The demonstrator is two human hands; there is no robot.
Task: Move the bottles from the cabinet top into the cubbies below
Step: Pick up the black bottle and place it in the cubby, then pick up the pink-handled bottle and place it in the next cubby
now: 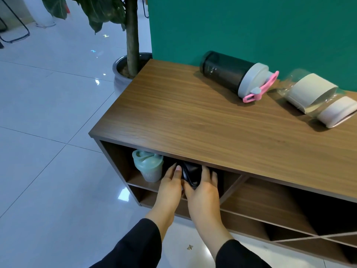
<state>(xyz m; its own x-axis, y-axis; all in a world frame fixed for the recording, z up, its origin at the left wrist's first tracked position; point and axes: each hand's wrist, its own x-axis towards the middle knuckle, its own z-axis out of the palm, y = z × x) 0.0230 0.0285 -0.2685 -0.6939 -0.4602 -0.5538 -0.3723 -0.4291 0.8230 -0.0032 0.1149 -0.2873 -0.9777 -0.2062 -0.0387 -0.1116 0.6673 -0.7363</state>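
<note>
A black bottle [190, 176] sits inside the upper left cubby, mostly hidden under the cabinet top [183, 117]. My left hand [171, 185] and my right hand [202, 190] grip it from either side. Just left of it in the same cubby stands a mint green shaker bottle [147, 165], upright. On the cabinet top lies a dark smoky bottle [231, 74] with a grey lid and pink strap, on its side. To its right lies a clear bottle [313, 93] with a cream sleeve and a white cap, also on its side.
A teal wall panel [251, 26] rises behind the cabinet. A potted tree [132, 39] in a grey pot stands at the cabinet's far left corner. More cubbies [270, 206], some with diagonal dividers, run to the right. Glossy white floor tiles [48, 132] spread to the left.
</note>
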